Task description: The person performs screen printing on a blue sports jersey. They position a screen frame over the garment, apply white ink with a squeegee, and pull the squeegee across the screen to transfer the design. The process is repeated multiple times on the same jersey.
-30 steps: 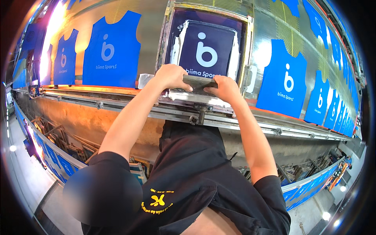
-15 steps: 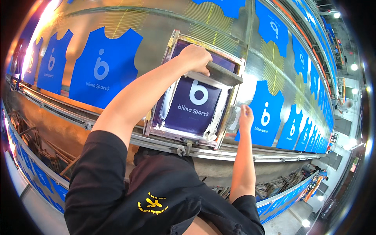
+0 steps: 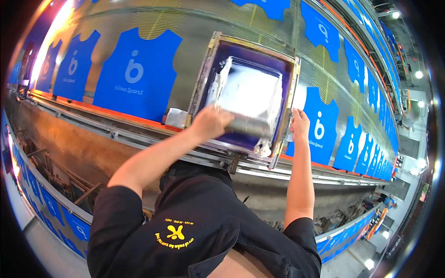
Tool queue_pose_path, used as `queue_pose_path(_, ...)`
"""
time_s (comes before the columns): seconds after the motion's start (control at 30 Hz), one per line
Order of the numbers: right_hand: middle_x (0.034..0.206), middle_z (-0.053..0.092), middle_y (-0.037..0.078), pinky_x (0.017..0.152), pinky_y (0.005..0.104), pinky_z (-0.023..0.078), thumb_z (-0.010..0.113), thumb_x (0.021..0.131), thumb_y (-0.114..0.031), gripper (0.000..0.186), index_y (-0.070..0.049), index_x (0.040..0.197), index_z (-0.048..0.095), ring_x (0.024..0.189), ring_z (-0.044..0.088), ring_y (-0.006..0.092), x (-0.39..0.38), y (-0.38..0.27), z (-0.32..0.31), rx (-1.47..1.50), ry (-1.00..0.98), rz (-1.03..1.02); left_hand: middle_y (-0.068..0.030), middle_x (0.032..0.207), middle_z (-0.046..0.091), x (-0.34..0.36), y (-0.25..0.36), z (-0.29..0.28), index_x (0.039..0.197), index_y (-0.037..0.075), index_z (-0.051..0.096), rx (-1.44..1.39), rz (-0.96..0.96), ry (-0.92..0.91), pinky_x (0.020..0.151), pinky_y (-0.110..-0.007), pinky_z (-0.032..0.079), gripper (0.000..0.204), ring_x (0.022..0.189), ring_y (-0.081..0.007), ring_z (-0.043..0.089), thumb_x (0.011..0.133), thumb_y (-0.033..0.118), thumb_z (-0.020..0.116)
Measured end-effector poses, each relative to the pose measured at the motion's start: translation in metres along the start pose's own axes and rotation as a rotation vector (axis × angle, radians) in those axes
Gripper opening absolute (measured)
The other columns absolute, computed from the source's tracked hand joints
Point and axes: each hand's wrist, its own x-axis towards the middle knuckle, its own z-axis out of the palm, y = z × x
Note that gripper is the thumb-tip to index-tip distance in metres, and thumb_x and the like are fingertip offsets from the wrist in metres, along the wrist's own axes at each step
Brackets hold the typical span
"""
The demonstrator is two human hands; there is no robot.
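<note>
White ink (image 3: 263, 147) inside frame (image 3: 204, 74); scraper (image 3: 250, 125) at its near end, held in left grip (image 3: 211, 123). Right grip (image 3: 300, 121) narrow by right edge, contents unclear. Flanking blue shirts (image 3: 116, 72): already printed; any under frame, hidden.

Pale floor (image 3: 346, 260) (bright lamps (image 3: 419, 74) rightward)

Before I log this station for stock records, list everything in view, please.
Framed screen: one, purple, centre
Squeegee: one, grey, across screen
Paste: several smears, white, inside frame
Shirt pieces: many, blue, across table
Table: one, shiny grey, beneath them
Rail: one, silver, table's near edge
Scrap: one, white, left of screen
Clutter: uncountable, brownish, below table
Lights: several, white, far right
Shirt: one, black, on person
Left hand: one, bare, on squeegee
Right hand: one, bare, beside screen's right edge
</note>
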Motion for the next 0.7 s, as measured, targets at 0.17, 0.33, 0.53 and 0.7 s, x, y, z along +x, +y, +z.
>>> queue_pose_path(0.17, 0.076, 0.055, -0.006, 0.049, 0.0242, 0.031, 0.069, 0.105, -0.030, 0.031, -0.002, 0.119, 0.074, 0.058, 0.041, 0.0028, -0.007, 0.001, 0.007, -0.153, 0.228, -0.429, 0.0022, 0.117, 0.073, -0.082, 0.044, -0.001, 0.119, 0.013, 0.076, 0.069, 0.046, 0.146, 0.092, -0.037, 0.050, 0.039, 0.106, -0.0211, 0.068, 0.080, 0.013, 0.071)
queue_pose_path(0.33, 0.084, 0.061, -0.006, 0.061, 0.0242, 0.038, 0.072, 0.104, -0.028, 0.027, -0.002, 0.112, 0.076, 0.072, 0.049, 0.0041, -0.050, -0.025, 0.057, 0.012, 0.165, -0.378, 0.0001, 0.125, 0.073, -0.105, 0.007, -0.050, 0.125, 0.013, 0.072, -0.055, -0.001, 0.090, 0.103, -0.038, 0.047, 0.052, 0.115, -0.0210, 0.067, 0.073, 0.008, 0.078)
queue_pose_path(0.53, 0.086, 0.062, -0.005, 0.066, 0.0246, 0.040, 0.072, 0.105, -0.027, 0.025, -0.003, 0.111, 0.075, 0.076, 0.049, 0.0036, -0.087, -0.009, 0.228, 0.014, 0.167, -0.483, 0.0032, 0.122, 0.076, -0.167, -0.106, -0.136, 0.123, 0.017, 0.077, 0.011, -0.116, -0.052, 0.108, -0.040, 0.043, 0.054, 0.115, -0.0188, 0.068, 0.069, 0.007, 0.078)
queue_pose_path(0.7, 0.096, 0.069, -0.002, 0.073, 0.0249, 0.047, 0.072, 0.105, -0.023, 0.024, -0.001, 0.111, 0.075, 0.083, 0.057, 0.0066, -0.138, 0.004, 0.385, -0.029, 0.176, -0.316, 0.0031, 0.121, 0.076, -0.229, -0.222, -0.203, 0.122, 0.017, 0.077, 0.061, -0.182, -0.199, 0.106, -0.041, 0.043, 0.055, 0.112, -0.0178, 0.069, 0.068, 0.009, 0.079)
